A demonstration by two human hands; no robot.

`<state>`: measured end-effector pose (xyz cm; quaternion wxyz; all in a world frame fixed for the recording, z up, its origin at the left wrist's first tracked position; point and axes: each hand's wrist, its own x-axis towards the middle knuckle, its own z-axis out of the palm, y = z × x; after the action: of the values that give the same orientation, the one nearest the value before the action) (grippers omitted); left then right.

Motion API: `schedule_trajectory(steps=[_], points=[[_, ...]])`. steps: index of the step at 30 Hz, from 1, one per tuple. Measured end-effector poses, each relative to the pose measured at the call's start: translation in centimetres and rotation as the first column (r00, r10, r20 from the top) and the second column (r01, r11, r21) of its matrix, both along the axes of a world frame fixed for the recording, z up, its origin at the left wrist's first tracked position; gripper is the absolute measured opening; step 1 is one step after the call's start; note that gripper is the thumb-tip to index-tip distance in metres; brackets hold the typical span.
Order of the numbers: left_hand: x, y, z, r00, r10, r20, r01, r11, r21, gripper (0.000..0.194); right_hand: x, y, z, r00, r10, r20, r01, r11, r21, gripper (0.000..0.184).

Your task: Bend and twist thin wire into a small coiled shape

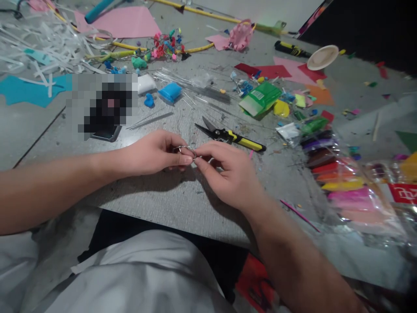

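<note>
Broadly, the head view took in a grey table (163,195) crowded along its far and right sides, with a white wall (276,13) behind it and a dark area at the upper right. Paper strips (55,48) lay tangled at the far left, beside a pink sheet (130,21), and a yellow cord (211,18) ran across the back. A dish (322,57) stood tilted near a knife (291,48) at the far right. A dark seam crossed the tabletop at left, near a phone (106,133) mostly hidden by a blurred patch.

The near edge slanted down towards the right, above the person's pale clothing (146,278). Between that edge and the hands, a strip of tabletop gave some room. The wire (185,149) was held over this front part: the left hand (163,152) pinched it between thumb and fingers, and the right hand (228,167) pinched its other end between thumb and forefinger, the fingertips nearly meeting.

Just beyond the right hand, cutters (233,137) lay with blades parted, limiting space there. Clay packs (352,195) filled the right side, well apart from the hands, and a pink stick (299,215) lay beside the right forearm.
</note>
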<state>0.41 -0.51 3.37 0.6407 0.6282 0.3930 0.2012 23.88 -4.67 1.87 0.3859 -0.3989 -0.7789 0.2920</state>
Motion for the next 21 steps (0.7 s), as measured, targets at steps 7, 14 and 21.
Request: schedule_trajectory(steps=[7,14,21], points=[[-0.1,0.6,-1.2,0.983,0.023,0.180,-0.025,1.000,0.008,0.022,-1.3,-1.0,0.5,0.917,-0.301,-0.261,0.166,0.884,-0.436,0.021],[0.1,0.2,-1.8,0.971,0.088,0.224,-0.090,0.996,0.000,0.035,-2.3,-0.6,0.4,0.754,-0.429,-0.497,-0.050,0.718,-0.694,0.042],[0.1,0.2,-1.9,0.960,0.077,0.271,-0.067,0.997,-0.049,0.039,-2.8,-0.1,0.7,0.709,-0.482,-0.514,-0.132,0.625,-0.769,0.029]])
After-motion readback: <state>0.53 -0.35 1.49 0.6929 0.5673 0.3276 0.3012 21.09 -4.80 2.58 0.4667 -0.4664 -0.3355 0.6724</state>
